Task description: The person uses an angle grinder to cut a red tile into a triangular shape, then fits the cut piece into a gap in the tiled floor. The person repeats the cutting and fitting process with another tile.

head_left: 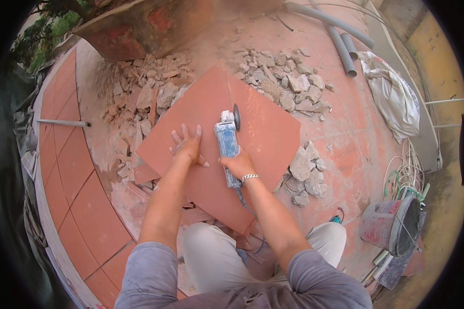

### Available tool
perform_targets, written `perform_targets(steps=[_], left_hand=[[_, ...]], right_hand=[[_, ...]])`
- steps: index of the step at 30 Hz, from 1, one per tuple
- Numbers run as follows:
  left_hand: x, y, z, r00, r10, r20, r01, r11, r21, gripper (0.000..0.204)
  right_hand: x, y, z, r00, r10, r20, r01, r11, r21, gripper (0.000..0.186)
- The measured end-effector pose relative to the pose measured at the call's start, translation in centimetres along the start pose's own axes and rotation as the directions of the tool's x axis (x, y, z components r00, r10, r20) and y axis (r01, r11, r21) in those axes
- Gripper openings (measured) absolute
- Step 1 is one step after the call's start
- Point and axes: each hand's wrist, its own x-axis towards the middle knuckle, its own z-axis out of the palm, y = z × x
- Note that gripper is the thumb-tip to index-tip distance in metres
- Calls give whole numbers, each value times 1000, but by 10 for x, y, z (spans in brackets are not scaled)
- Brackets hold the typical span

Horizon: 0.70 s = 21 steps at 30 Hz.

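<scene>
A large square terracotta tile lies in front of me, turned corner-on, with its near corner close to my knees. My right hand is wrapped round the body of a blue angle grinder. The grinder's disc stands on edge at the tile, in line with a thin cut line that runs from the far corner. Pale dust is scattered on the tile right of the disc. My left hand lies flat on the tile left of the grinder, fingers spread. The grinder's cord passes down between my knees.
Broken concrete rubble surrounds the tile, with more chunks at its right. Grey pipes, a white sack and a mortar bucket are at right. Laid tiles line the left. A metal bar lies across them.
</scene>
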Motion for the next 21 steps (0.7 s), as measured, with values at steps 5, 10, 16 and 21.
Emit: perform_targets(steps=[5,10,16,21], left_hand=[[6,0,-4,1000,5,-16,-5,1000,2,154],[0,3,-7,1000,7,-24,-7,1000,-6,153],[-3,5,-11,1000,1,-11,-2,1000,-15,150],[-3,5,-12,1000,6,-14,-6,1000,-8,149]], right_hand=[[-1,1,0,1000,1,11,-1,1000,14,66],[-7,2,-1,1000,8,8,-8,1000,2,68],[-13,8,3,999,7,-36,-6,1000,5,65],[-14,11,3,999,4,-40,-4,1000,-9,64]])
